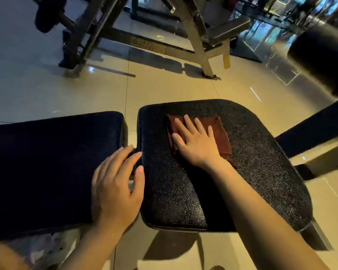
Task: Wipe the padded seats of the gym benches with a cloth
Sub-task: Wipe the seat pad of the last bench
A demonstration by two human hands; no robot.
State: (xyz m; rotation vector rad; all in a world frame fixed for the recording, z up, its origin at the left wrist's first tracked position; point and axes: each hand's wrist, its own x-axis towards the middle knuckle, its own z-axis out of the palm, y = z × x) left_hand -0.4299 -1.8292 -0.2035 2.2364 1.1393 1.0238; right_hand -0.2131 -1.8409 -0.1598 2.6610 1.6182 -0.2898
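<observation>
Cloth (220,133), long axis running away from the person, lies under flat right hand (195,141) on seat (261,162).

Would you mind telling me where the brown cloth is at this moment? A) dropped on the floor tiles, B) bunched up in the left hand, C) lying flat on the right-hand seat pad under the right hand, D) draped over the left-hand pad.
C: the brown cloth lies spread on the right-hand seat pad, with the right hand pressing flat on it, fingers straight; the left hand rests at the gap between the pads, holding nothing.
</observation>
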